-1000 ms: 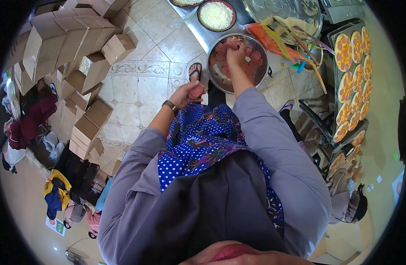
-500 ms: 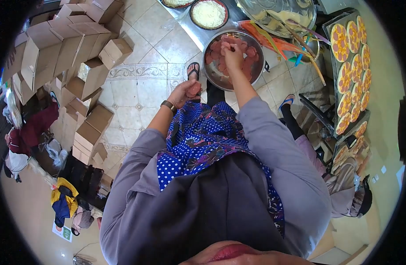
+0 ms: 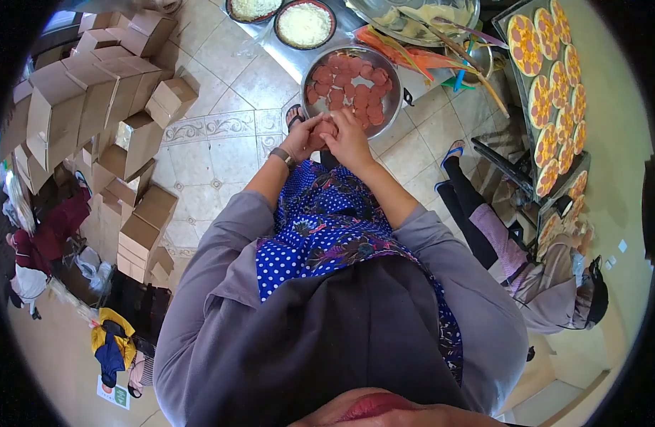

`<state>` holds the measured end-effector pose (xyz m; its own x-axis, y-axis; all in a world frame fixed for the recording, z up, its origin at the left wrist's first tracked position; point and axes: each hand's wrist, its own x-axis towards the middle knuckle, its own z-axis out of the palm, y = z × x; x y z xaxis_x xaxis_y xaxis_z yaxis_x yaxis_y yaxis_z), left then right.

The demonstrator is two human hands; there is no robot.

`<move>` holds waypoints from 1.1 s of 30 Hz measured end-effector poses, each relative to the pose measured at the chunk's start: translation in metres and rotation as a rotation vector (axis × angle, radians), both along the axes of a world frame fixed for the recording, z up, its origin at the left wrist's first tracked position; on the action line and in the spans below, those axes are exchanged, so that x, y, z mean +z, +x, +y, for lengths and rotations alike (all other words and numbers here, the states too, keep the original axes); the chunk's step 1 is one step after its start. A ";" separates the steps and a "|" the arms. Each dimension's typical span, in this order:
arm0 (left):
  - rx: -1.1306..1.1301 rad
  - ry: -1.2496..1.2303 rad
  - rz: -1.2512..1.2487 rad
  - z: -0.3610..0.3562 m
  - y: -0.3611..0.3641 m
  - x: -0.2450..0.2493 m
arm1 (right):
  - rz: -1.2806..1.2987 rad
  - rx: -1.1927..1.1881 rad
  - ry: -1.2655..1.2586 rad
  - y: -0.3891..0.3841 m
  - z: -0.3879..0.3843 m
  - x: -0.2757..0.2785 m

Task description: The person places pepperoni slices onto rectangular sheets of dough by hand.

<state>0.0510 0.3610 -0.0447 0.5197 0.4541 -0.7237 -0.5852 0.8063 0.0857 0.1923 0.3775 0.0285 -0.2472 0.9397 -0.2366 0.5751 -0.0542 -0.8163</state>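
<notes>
My left hand (image 3: 299,144), with a watch at the wrist, is closed around a small stack of round pinkish sausage slices (image 3: 322,134). Bent over the same stack, my right hand (image 3: 350,147) has its fingers on the slices; its fingertips are partly hidden. Both hands meet at the near rim of a wide metal bowl (image 3: 392,107). Many loose sausage slices (image 3: 350,84) are spread over the bowl's bottom.
Bowls of shredded white cheese (image 3: 305,24) stand on a metal table (image 3: 274,46). A large metal basin (image 3: 413,32) and utensils sit beyond. Topped pizzas (image 3: 548,107) fill a rack at right, near another person (image 3: 555,285). Cardboard boxes (image 3: 139,228) line the left.
My right hand has come back from inside the bowl to the slices in my left hand. My left hand has shifted slightly right, and the view has shifted a little.
</notes>
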 end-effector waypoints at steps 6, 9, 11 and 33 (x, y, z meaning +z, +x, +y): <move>-0.059 -0.008 -0.044 0.009 0.000 0.002 | -0.014 -0.089 -0.007 0.034 0.024 -0.006; -0.077 -0.022 -0.008 0.006 -0.004 -0.001 | -0.704 0.077 0.170 0.072 0.035 -0.053; -0.068 -0.019 0.022 0.005 -0.008 -0.001 | -0.820 0.223 0.129 0.077 0.041 -0.068; -0.013 -0.019 0.080 0.009 -0.015 -0.005 | -0.674 0.283 -0.200 0.086 0.072 -0.077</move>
